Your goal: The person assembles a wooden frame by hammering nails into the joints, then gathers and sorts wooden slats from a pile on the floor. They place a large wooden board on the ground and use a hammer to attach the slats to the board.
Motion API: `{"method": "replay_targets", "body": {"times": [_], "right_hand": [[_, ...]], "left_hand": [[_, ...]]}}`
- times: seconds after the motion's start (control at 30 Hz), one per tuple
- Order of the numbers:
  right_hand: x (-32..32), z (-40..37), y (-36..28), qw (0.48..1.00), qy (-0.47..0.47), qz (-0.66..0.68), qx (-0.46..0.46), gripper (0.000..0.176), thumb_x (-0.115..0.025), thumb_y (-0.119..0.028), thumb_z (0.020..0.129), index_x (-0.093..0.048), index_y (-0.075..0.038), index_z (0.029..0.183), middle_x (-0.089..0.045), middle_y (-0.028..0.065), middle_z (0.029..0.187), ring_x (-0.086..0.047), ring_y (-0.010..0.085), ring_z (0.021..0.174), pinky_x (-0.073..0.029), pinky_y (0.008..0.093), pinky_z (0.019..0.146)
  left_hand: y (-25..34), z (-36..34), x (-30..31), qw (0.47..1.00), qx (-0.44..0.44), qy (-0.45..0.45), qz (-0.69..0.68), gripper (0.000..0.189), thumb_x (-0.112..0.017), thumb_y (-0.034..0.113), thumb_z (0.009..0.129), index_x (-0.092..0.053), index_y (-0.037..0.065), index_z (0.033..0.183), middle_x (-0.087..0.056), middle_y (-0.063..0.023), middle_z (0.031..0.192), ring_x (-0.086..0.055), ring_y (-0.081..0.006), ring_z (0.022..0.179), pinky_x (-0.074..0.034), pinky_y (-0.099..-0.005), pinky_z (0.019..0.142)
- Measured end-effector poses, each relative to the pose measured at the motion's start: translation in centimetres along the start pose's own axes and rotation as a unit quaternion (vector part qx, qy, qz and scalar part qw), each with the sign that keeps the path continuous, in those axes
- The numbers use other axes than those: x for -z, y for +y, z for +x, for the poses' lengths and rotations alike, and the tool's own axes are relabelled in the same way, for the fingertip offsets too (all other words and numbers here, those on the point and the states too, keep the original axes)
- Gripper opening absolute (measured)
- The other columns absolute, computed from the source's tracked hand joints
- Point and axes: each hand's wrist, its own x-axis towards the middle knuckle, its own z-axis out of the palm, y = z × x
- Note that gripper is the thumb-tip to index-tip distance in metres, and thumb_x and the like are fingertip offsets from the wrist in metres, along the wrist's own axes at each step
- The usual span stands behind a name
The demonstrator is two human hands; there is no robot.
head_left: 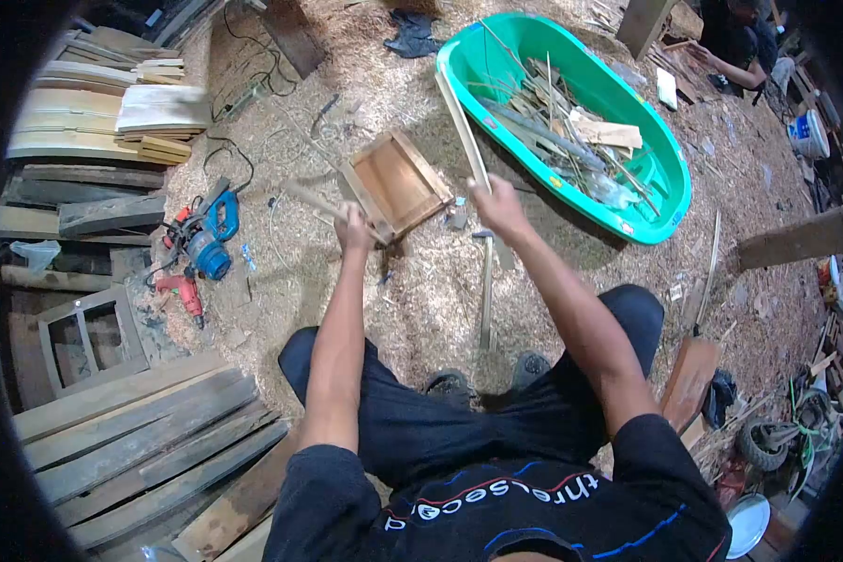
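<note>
My left hand [353, 230] is closed around a thin wooden strip [311, 199] that points up and to the left. In my right hand [500, 209] is another, longer wooden strip [461, 126], its far end by the green tub's rim. Between the two hands, a shallow wooden box [398, 183] with a raised rim rests on the floor, its near left side close to my left hand. A hammer [486, 290] with a wooden handle lies below the box, in front of my feet.
Wood scraps fill a green tub [660, 220] at the upper right. Blue and red power tools [208, 253] with cords lie left. Stacked boards [150, 450] line the left side. Wood shavings cover the floor. Another person [745, 56] sits at the far right, near a wooden post [801, 236].
</note>
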Motion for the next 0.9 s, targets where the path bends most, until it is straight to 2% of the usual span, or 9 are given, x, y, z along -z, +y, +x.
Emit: {"method": "replay_targets", "body": {"times": [0.03,0.13,0.37,0.43,0.57,0.63,0.67,0.8,0.9], "right_hand": [[0.0,-0.4,0.1,0.997,-0.01,0.004,-0.071,0.033,-0.062,-0.031,0.091,-0.065,0.002,0.091,-0.065,0.0094,0.069,-0.063,0.02,0.067,-0.05,0.0376,0.065],[-1.0,-0.2,1.3,0.998,0.0,-0.069,-0.004,0.032,-0.062,-0.029,0.091,-0.066,0.002,0.094,-0.066,0.0097,0.071,-0.064,0.0223,0.066,-0.051,0.0388,0.064],[-3.4,-3.3,-1.3,0.998,0.001,-0.027,-0.056,0.024,-0.058,-0.023,0.095,-0.064,0.0,0.097,-0.061,0.0065,0.068,-0.059,0.0154,0.064,-0.047,0.0346,0.059],[-4.0,-5.7,-2.8,0.995,0.033,0.041,-0.086,0.025,-0.055,-0.024,0.098,-0.061,0.0,0.102,-0.059,0.007,0.071,-0.056,0.0145,0.063,-0.045,0.034,0.057],[-2.8,-10.6,-6.2,0.99,0.091,0.055,-0.09,0.028,-0.053,-0.025,0.1,-0.061,0.001,0.107,-0.061,0.0094,0.078,-0.056,0.0174,0.066,-0.045,0.0341,0.06],[-0.7,-13.4,-6.9,0.994,0.1,-0.036,-0.021,0.029,-0.054,-0.025,0.099,-0.061,0.002,0.109,-0.063,0.0103,0.079,-0.058,0.0189,0.068,-0.046,0.035,0.062],[0.6,-15.5,-8.5,0.986,0.104,-0.05,-0.122,0.03,-0.056,-0.025,0.099,-0.062,0.003,0.107,-0.065,0.0131,0.082,-0.059,0.0202,0.071,-0.047,0.0367,0.065],[4.4,-22.8,-8.5,0.97,0.154,-0.041,-0.182,0.024,-0.059,-0.028,0.099,-0.063,-0.004,0.099,-0.051,-0.0037,0.064,-0.043,0.0053,0.051,-0.034,0.0245,0.045],[7.9,-29.4,-10.8,0.946,0.21,-0.026,-0.244,0.021,-0.061,-0.027,0.098,-0.062,-0.006,0.095,-0.05,-0.0044,0.062,-0.043,0.0056,0.046,-0.032,0.0243,0.041]], "left_hand": [[0.2,-0.7,0.4,0.998,0.02,-0.001,-0.059,0.023,-0.053,0.022,0.097,-0.049,0.01,0.078,-0.043,0.003,0.069,-0.043,-0.0093,0.061,-0.039,-0.0285,0.056],[1.6,-2.9,-1.9,0.998,0.034,0.034,0.039,0.026,-0.049,0.025,0.099,-0.049,0.009,0.079,-0.048,0.0008,0.07,-0.046,-0.0118,0.062,-0.04,-0.0315,0.057],[4.4,-9.3,-2.5,0.979,-0.017,0.025,0.203,0.032,-0.04,0.029,0.104,-0.055,0.005,0.088,-0.06,-0.0056,0.082,-0.056,-0.0152,0.077,-0.045,-0.0316,0.073],[9.9,-13.3,-5.0,0.974,0.069,0.019,0.214,0.027,-0.042,0.027,0.104,-0.054,0.005,0.094,-0.061,-0.0067,0.09,-0.057,-0.0166,0.079,-0.046,-0.0341,0.078],[8.1,-20.1,-4.8,0.986,0.117,0.0,0.123,0.025,-0.047,0.029,0.103,-0.056,0.005,0.101,-0.062,-0.008,0.1,-0.054,-0.0185,0.095,-0.042,-0.0347,0.09],[10.2,-24.3,-5.1,0.982,0.135,-0.015,0.133,0.024,-0.049,0.029,0.103,-0.054,0.006,0.103,-0.061,-0.0072,0.1,-0.053,-0.0173,0.096,-0.043,-0.0338,0.089],[11.2,-25.9,-5.2,0.982,0.108,-0.015,0.151,0.025,-0.049,0.031,0.103,-0.052,0.006,0.102,-0.059,-0.0053,0.095,-0.054,-0.0147,0.089,-0.044,-0.0311,0.083],[17.6,-30.1,-7.3,0.958,0.284,0.037,-0.007,0.023,-0.046,0.026,0.104,-0.052,0.005,0.099,-0.052,-0.0015,0.081,-0.052,-0.0101,0.075,-0.045,-0.0263,0.066],[22.4,-31.6,-9.6,0.976,0.165,-0.045,0.135,0.021,-0.047,0.025,0.104,-0.052,0.006,0.099,-0.049,-0.0001,0.077,-0.05,-0.0094,0.07,-0.045,-0.0271,0.063]]}}
